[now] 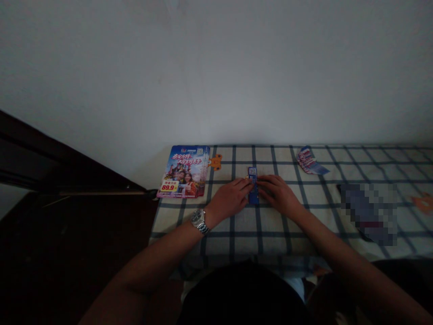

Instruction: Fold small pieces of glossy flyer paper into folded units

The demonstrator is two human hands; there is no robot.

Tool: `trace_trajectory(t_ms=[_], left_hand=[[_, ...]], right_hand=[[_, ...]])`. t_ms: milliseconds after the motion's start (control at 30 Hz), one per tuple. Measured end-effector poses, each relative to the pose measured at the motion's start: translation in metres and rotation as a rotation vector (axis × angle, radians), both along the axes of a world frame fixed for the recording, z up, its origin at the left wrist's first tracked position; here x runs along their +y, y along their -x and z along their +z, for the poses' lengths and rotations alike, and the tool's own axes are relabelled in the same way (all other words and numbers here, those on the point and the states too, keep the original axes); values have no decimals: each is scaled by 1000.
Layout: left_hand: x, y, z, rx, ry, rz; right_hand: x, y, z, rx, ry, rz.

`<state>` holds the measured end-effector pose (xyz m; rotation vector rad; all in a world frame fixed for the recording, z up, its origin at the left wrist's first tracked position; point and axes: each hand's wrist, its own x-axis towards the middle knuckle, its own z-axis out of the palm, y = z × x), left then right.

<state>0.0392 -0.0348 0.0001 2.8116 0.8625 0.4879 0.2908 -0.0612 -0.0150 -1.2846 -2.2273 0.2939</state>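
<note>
A flyer folded into a narrow blue strip (253, 197) lies upright in my view on the checked tablecloth, a QR code showing at its far end. My left hand (232, 197), below a metal wristwatch (199, 220), has its fingers closed on the strip's left edge. From the other side, my right hand (279, 194) pinches the strip's right edge. Fingers cover part of the strip's middle. Left of my hands sits a stack of colourful flyers (184, 174) printed with a picture and "89.9".
The checked tablecloth (274, 232) runs along a pale wall (216, 72). Farther right lie several folded paper pieces (308, 161) in a small fan. A pixelated dark flat object (368, 214) is near the right. Dark furniture (67, 167) stands at the left.
</note>
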Motion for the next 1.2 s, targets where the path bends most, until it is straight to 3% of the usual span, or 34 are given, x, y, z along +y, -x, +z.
trace_trajectory(t_ms=[367,800,1000,1200], left_hand=[[0,-2,0,-22,-7,1],[2,0,-1,-6,1,-11],[2,0,0,-6,-5,-19],[2,1,-2,-32,-4,-23]], right_hand=[[28,10,4,-31,-9,-159],[70,9,6,-114,-41,-232],[78,13,10,-171,-54,-279],[72,9,12,-81,-50,-253]])
